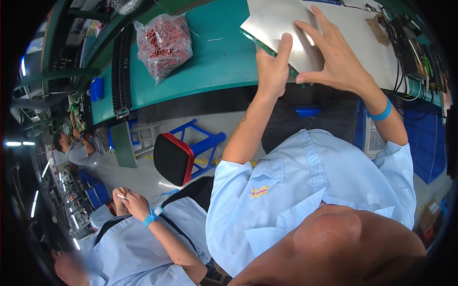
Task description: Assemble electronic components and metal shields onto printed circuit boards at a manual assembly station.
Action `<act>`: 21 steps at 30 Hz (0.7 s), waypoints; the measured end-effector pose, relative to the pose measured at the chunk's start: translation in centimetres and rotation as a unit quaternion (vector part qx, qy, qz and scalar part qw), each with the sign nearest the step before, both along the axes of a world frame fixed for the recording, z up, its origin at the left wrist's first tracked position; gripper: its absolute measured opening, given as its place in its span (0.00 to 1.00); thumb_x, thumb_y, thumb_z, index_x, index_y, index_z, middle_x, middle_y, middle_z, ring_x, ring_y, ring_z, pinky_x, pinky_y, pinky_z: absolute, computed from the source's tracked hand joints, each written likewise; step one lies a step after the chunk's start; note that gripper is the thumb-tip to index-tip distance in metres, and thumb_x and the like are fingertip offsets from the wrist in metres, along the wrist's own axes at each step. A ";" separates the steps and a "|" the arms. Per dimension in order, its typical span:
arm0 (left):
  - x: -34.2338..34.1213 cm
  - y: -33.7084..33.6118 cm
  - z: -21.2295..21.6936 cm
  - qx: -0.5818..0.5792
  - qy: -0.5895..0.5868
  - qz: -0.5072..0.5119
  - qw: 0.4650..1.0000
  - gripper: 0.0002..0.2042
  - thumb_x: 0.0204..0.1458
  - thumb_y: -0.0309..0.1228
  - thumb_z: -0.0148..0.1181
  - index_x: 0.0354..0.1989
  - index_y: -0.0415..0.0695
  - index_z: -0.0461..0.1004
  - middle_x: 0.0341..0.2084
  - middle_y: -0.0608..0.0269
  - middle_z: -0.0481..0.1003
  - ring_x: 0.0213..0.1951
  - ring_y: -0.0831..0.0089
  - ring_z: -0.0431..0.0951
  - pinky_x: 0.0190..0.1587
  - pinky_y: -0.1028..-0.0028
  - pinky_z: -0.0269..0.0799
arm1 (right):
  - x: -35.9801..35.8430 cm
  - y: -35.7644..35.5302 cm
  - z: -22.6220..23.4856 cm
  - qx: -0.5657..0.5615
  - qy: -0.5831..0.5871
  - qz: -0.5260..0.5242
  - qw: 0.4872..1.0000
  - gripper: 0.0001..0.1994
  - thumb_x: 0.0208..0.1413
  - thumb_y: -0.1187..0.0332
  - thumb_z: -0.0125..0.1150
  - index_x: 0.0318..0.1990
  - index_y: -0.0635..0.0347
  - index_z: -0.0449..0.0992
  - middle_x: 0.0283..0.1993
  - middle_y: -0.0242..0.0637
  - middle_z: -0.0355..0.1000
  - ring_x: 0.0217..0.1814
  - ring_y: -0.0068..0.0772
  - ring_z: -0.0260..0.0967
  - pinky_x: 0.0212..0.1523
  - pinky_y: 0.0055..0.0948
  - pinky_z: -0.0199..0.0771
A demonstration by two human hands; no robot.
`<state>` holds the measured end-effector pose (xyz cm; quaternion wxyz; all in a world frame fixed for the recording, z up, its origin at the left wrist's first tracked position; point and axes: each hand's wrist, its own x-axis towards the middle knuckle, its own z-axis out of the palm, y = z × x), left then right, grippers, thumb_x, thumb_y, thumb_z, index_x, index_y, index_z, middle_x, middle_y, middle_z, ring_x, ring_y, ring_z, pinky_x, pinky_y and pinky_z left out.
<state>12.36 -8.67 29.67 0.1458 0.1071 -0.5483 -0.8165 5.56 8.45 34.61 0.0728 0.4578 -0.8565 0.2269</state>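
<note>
Left hand (pixel 273 66) gripped the near left edge of a flat silver panel (pixel 276 21), thumb raised along its face and fingers curled beneath. Right hand (pixel 334 57) lay spread on top of the panel, fingers fanned across the face and thumb hooked at the near edge. The panel was held tilted just above the bench (pixel 214 62), at its near edge, with a green board edge (pixel 260 43) showing under its lower left side.

The bench was teal, with a grey mat (pixel 353 28) under and right of the panel. A blue stool (pixel 179 155) with a black and red seat stood on the floor to the left. A clear bag (pixel 163 44) of small red parts lay on the bench, well apart from the panel. Black cables (pixel 405 52) ran along the right end. A blue wristband (pixel 381 113) circled the right wrist.

A co-worker's hands (pixel 129 202) at lower left were clasped together, a blue band at one wrist.
</note>
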 end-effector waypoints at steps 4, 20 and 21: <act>0.7 -0.2 -0.2 0.003 -0.017 0.023 1.000 0.17 0.68 0.34 0.52 0.58 0.33 0.72 0.48 0.48 0.79 0.46 0.67 0.81 0.48 0.70 0.78 | -1.6 -0.4 -1.0 0.006 -0.095 0.028 0.995 0.53 0.48 0.40 0.73 0.74 0.62 0.55 0.76 0.66 0.48 0.76 0.65 0.51 0.73 0.54 0.54; 0.3 -1.0 -0.4 0.133 -0.015 0.020 0.991 0.19 0.69 0.36 0.48 0.59 0.34 0.71 0.49 0.49 0.79 0.48 0.65 0.81 0.50 0.66 0.78 | -4.0 -1.2 0.4 -0.024 -0.455 0.004 0.890 0.44 0.55 0.49 0.71 0.73 0.64 0.59 0.75 0.57 0.55 0.72 0.54 0.58 0.71 0.44 0.57; 0.2 -0.9 -0.4 0.138 -0.013 0.017 0.990 0.19 0.69 0.36 0.48 0.59 0.34 0.71 0.49 0.49 0.79 0.48 0.65 0.81 0.50 0.66 0.78 | -4.0 -1.1 0.5 -0.022 -0.458 0.002 0.889 0.44 0.55 0.49 0.71 0.73 0.64 0.59 0.75 0.56 0.56 0.72 0.54 0.58 0.71 0.44 0.57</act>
